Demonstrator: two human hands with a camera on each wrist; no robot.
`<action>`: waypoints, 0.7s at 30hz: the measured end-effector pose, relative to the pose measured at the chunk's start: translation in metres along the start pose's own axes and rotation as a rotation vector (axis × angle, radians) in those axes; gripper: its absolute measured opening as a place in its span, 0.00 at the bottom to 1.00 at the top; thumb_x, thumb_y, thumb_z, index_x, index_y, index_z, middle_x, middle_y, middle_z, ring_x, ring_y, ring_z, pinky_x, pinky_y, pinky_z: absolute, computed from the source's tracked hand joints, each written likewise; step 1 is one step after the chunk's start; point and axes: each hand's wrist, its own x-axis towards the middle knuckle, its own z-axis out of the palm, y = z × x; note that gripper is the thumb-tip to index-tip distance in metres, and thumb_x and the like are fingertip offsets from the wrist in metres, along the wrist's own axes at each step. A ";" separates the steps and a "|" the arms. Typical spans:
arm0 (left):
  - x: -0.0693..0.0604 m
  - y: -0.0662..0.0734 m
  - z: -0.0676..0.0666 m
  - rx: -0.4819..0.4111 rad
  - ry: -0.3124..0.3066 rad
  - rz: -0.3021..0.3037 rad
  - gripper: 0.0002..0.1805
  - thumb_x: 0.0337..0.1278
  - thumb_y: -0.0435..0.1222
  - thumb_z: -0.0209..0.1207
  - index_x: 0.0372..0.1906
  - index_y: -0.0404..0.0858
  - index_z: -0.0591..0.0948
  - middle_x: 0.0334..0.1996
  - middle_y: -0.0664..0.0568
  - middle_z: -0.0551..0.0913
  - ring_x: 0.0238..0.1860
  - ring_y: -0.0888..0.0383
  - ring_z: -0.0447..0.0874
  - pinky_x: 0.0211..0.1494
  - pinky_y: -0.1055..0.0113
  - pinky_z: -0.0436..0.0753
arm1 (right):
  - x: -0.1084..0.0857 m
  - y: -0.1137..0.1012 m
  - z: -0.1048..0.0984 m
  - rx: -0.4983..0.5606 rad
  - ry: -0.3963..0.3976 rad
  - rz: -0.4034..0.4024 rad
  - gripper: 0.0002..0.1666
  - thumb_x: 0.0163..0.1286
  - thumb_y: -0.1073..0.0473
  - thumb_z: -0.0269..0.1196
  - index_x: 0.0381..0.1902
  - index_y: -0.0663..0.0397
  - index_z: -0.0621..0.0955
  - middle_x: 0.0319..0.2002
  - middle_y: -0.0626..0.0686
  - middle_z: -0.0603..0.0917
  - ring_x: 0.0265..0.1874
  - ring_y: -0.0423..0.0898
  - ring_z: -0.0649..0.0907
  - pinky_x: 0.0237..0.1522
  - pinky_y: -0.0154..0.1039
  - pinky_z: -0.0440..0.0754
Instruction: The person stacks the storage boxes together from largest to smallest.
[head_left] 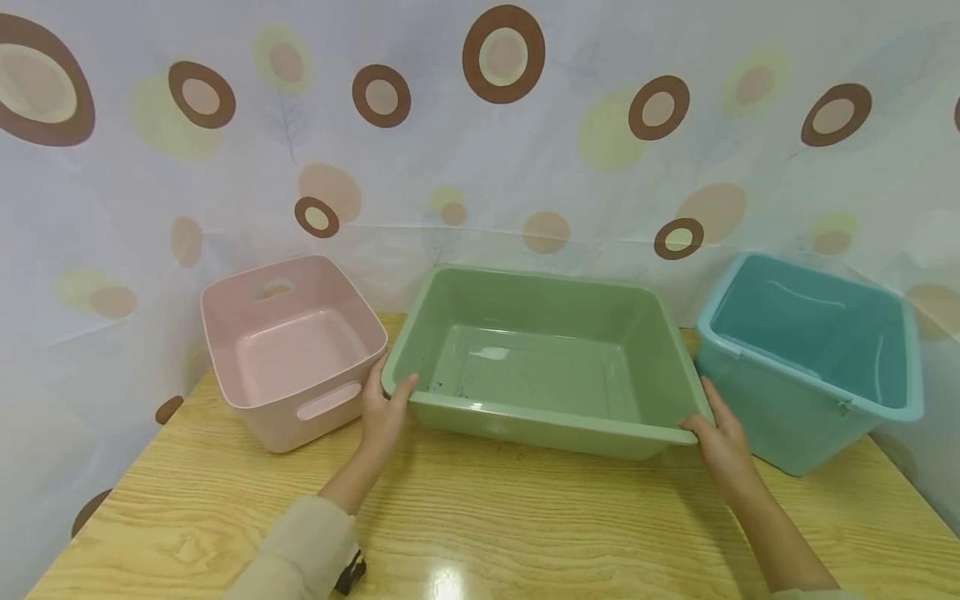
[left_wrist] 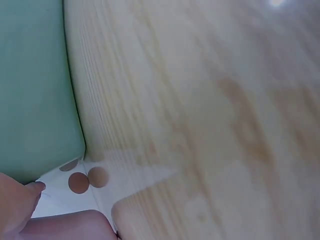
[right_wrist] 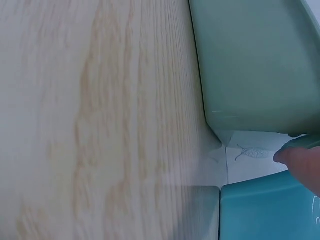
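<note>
A wide green plastic basin sits in the middle of the wooden table, with a few dark specks on its floor near the left. My left hand grips its front left corner, thumb over the rim and fingers outside. At the front right corner my right hand holds the rim the same way, thumb on top. In the left wrist view part of the left hand shows below the green side. A right fingertip touches the basin's edge in the right wrist view.
A pink basket with handle slots stands left of the basin, close to my left hand. To the right is a teal bin, near my right hand. A patterned cloth hangs behind the wooden table.
</note>
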 end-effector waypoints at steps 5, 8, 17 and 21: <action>0.002 0.001 0.002 -0.018 0.019 -0.024 0.34 0.52 0.27 0.52 0.67 0.28 0.60 0.64 0.33 0.65 0.64 0.38 0.64 0.67 0.50 0.65 | 0.001 0.001 0.001 0.081 -0.005 -0.014 0.44 0.68 0.64 0.43 0.73 0.42 0.34 0.74 0.58 0.36 0.37 0.29 0.66 0.25 0.28 0.65; 0.003 0.001 0.003 -0.020 0.015 -0.042 0.35 0.50 0.26 0.51 0.67 0.29 0.59 0.65 0.33 0.64 0.65 0.38 0.63 0.67 0.50 0.65 | 0.001 0.001 0.000 0.142 -0.016 -0.015 0.45 0.67 0.66 0.43 0.73 0.41 0.34 0.74 0.58 0.36 0.42 0.27 0.66 0.31 0.23 0.68; 0.002 0.000 0.001 0.000 -0.006 -0.047 0.36 0.47 0.26 0.51 0.68 0.29 0.59 0.65 0.34 0.64 0.64 0.38 0.64 0.66 0.49 0.67 | 0.003 0.002 -0.001 0.219 -0.036 0.007 0.48 0.64 0.70 0.42 0.72 0.37 0.32 0.74 0.54 0.31 0.49 0.31 0.63 0.39 0.22 0.72; 0.001 0.001 0.000 -0.004 -0.011 -0.041 0.37 0.47 0.26 0.51 0.68 0.29 0.59 0.66 0.35 0.64 0.64 0.38 0.64 0.66 0.50 0.67 | 0.003 0.003 -0.002 0.226 -0.043 -0.001 0.48 0.63 0.70 0.42 0.72 0.37 0.33 0.74 0.53 0.32 0.53 0.34 0.62 0.39 0.22 0.72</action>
